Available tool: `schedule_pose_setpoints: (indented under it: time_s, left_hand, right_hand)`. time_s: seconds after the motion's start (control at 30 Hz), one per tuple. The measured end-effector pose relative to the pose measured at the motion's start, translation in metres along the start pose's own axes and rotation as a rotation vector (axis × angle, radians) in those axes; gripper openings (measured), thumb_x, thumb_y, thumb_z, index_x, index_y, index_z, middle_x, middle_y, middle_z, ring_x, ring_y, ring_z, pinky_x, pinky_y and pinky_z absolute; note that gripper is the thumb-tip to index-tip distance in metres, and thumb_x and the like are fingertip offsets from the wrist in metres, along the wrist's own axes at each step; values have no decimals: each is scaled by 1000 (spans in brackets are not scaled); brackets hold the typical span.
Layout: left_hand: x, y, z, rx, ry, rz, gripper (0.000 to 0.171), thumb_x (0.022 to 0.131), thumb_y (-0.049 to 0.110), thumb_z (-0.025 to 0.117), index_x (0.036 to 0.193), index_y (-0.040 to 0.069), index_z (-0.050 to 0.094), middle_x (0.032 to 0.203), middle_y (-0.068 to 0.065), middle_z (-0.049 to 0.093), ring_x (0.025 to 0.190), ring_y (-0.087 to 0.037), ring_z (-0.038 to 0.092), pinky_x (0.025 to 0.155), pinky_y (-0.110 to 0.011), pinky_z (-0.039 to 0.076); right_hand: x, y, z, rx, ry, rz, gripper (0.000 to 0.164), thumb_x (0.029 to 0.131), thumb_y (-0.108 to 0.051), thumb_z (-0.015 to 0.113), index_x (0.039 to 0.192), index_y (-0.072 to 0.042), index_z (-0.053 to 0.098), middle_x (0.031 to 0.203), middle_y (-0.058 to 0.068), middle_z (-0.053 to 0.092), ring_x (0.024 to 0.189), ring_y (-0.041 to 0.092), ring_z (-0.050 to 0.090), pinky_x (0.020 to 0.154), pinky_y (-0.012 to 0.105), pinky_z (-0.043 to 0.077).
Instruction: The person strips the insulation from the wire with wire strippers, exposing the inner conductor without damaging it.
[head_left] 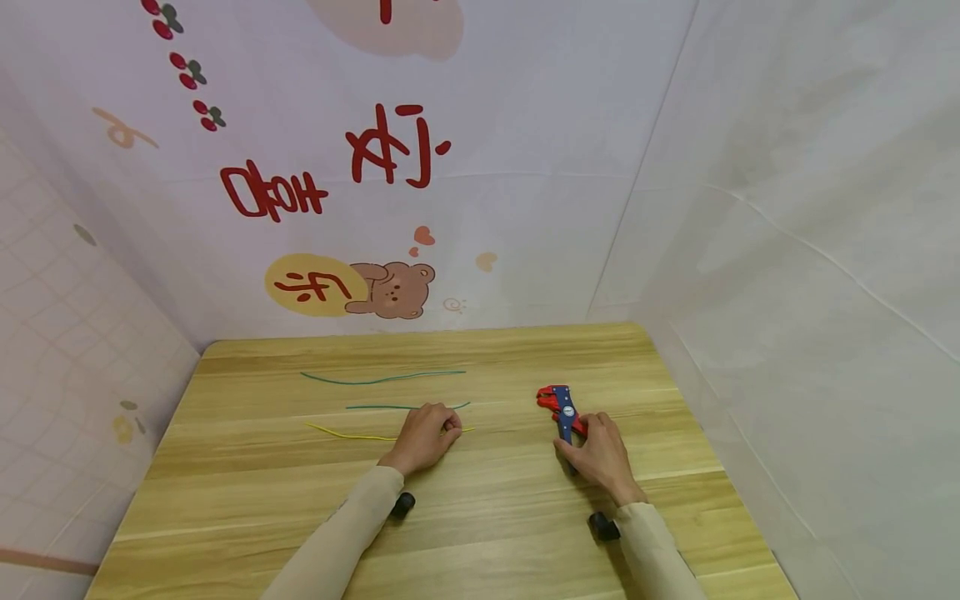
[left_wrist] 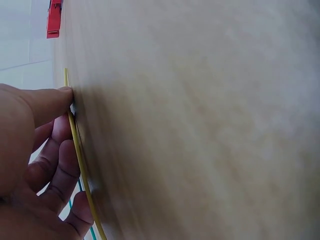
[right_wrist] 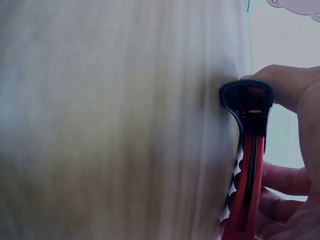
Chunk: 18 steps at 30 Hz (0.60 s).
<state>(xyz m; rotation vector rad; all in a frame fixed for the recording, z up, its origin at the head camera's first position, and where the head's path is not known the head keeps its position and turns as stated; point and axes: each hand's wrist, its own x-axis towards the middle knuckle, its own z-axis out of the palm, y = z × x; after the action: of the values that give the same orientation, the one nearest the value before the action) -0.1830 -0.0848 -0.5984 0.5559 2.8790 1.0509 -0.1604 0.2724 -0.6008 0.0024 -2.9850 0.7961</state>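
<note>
In the head view, a yellow wire (head_left: 345, 434) lies along the table under my left hand (head_left: 425, 437). The left wrist view shows thumb and forefinger pinching that wire (left_wrist: 80, 157) close to one end, which pokes out past the fingertips. My right hand (head_left: 602, 457) grips a red and blue wire stripper (head_left: 564, 407) by its handles, its jaws pointing toward the far side of the table. Seen by the right wrist camera, the thumb is on the dark blue handle and the fingers curl around the red handle (right_wrist: 245, 200).
Two green wires lie beyond the yellow one: a longer wire (head_left: 382, 380) farther back and a shorter wire (head_left: 375, 407) partly hidden behind the left hand. The wooden table (head_left: 480, 533) meets a printed white wall cloth (head_left: 525, 250) at the back, with cloth at both sides.
</note>
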Motion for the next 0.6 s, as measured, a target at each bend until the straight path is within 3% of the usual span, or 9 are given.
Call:
schedule_pose_setpoints:
  time_s: [0.23,0.6]
  left_hand:
    - [-2,0,0,10,-13,-14,14,107,13,78,95,19,80,87,7,68,87,-13,56,93,-48,47]
    - [-4,1,0,12,-14,-22,12,108,14,76,97,17,79,91,6,68,90,-15,58,93,-47,47]
  right_hand:
    - [2,-2,2,8,11,36,59,91,-35,92,123,10,72,108,18,66,95,30,58,84,41,49]
    - [4,-4,3,17,24,90,42,88,-35,91,97,0,69,95,11,62,84,24,55,73,35,42]
